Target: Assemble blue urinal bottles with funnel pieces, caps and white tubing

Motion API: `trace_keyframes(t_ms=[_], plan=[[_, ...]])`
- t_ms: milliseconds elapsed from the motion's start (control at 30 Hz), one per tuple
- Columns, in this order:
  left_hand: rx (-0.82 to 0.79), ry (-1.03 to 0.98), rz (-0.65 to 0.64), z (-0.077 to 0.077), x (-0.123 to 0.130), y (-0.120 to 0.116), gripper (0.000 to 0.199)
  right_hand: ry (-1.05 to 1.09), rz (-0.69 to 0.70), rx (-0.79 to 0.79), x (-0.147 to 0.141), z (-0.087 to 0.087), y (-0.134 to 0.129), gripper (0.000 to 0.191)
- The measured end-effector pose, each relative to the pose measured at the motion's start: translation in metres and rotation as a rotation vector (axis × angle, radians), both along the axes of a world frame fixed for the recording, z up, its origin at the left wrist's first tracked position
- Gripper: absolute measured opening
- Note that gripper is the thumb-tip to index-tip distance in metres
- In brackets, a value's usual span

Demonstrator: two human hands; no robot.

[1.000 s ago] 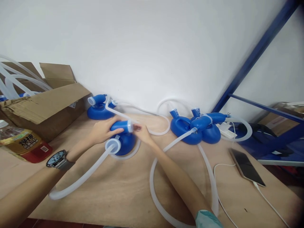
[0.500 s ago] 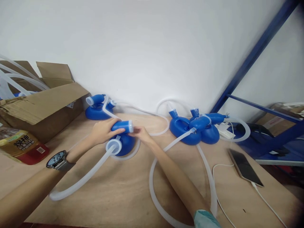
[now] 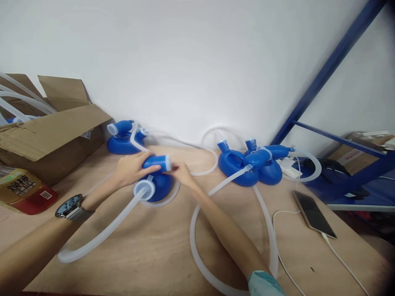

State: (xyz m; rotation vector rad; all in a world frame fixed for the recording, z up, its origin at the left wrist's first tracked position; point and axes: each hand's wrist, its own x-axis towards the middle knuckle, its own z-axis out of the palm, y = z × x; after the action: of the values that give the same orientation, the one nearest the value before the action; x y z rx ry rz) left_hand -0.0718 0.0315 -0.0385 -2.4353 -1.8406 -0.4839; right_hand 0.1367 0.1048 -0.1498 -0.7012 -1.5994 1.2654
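Cylinder (image 3: 159, 162), clasped by the left hand (image 3: 131, 167), risked slipping if that loosened; the right hand (image 3: 183, 174), at three o'clock, had an unclear hold.

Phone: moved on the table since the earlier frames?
No. The phone keeps its place against the dark mark on the table; both shift left in the picture together, so probably the camera turned.

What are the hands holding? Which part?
The left hand holds the blue tube around its side; the right hand is at its pale-rimmed end, grip unclear.
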Motion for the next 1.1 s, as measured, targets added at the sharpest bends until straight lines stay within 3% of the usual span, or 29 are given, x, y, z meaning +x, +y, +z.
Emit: trace_keyframes(t_ms=[200,433,500,567,667,733,867,1000,1100], plan=[[0.027,-0.020,0.007,-0.005,0.000,-0.005,0.068,-0.094,-0.004,0.093,0.000,0.001,-0.001,0.027],[0.001,-0.016,-0.050,-0.001,-0.004,-0.006,0.071,-0.310,0.035,0.253,0.020,0.023,-0.004,0.024],[-0.044,-0.029,-0.109,0.005,-0.009,-0.003,0.079,-0.415,0.094,0.315,0.029,0.029,-0.005,0.038],[-0.095,-0.057,-0.166,0.012,-0.015,-0.001,0.087,-0.571,0.162,0.385,0.038,0.033,-0.005,0.066],[-0.145,-0.059,-0.189,0.019,-0.020,-0.004,0.083,-0.769,0.218,0.425,0.046,0.036,-0.005,0.095],[-0.127,-0.046,-0.133,0.023,-0.021,-0.009,0.078,-0.820,0.224,0.415,0.049,0.037,-0.005,0.092],[-0.085,0.009,0.081,0.032,-0.029,-0.025,0.076,-0.921,0.148,0.433,0.054,0.038,-0.006,0.068],[-0.167,0.056,0.254,0.043,-0.057,-0.039,0.083,-1.061,0.038,0.506,0.056,0.036,-0.008,0.060],[-0.200,0.085,0.340,0.047,-0.086,-0.042,0.085,-1.101,0.078,0.488,0.056,0.035,-0.008,0.064]])
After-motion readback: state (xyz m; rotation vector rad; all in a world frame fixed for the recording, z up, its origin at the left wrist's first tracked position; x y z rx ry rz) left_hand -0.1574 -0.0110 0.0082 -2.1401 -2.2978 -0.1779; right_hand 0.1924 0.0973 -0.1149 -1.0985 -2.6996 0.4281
